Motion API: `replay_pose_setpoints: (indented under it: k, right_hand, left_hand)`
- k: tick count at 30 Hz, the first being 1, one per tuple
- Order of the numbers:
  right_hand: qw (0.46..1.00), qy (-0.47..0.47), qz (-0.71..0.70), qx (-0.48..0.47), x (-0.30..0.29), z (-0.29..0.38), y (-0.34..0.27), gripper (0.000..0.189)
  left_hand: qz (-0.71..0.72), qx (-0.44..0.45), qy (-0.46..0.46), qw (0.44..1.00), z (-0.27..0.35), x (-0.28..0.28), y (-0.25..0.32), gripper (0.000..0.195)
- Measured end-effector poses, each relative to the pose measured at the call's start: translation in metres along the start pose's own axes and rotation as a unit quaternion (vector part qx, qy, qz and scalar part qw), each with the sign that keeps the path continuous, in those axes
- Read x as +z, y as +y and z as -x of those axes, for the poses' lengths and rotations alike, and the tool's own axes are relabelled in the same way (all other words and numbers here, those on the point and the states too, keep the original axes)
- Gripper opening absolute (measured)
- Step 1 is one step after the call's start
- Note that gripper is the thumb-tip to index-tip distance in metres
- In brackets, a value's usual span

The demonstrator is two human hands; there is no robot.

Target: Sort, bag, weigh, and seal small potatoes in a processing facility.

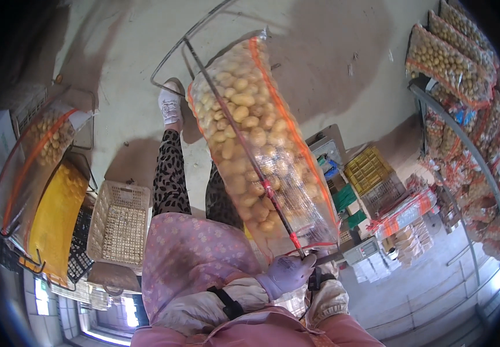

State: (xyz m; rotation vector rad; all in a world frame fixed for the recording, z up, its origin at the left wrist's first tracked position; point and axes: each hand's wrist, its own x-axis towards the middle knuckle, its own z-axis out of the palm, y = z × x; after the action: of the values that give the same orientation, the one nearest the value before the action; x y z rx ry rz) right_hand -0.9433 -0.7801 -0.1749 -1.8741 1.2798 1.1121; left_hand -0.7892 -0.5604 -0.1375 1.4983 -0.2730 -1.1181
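Note:
A tall clear mesh sack of potatoes [254,130] with orange stripes stands in front of me. A thin dark metal bar [250,152] of a curved frame, with red tape wound on it, runs along the sack's near side. My left hand [288,272], in a pale purple glove, is closed around the bar's end at the sack's top edge. My right hand [320,256] is just beyond it at the same edge, mostly hidden behind the left hand; its grip cannot be made out.
At left are a beige plastic crate [117,225], a yellow mesh sack [54,221] and a part-filled potato sack [50,139] on a metal frame. At right stand a yellow crate [369,169], folded mesh sacks [406,212], a curved metal rail [471,143] and piled potato sacks [449,56].

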Motion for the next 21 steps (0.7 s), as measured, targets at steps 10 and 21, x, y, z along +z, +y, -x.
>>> replay_pose_setpoints:
  k: [10, 21]
  right_hand:
    - [0.989, -0.029, 0.127, -0.077, -0.026, 0.018, 0.018, 0.033]
    - [0.945, -0.047, 0.273, -0.175, -0.075, 0.006, -0.02, 0.035]
  left_hand:
    - [-0.018, -0.018, -0.009, 1.0, -0.019, -0.006, 0.016, 0.042]
    - [0.07, -0.021, 0.038, 0.997, -0.032, -0.019, 0.03, 0.048]
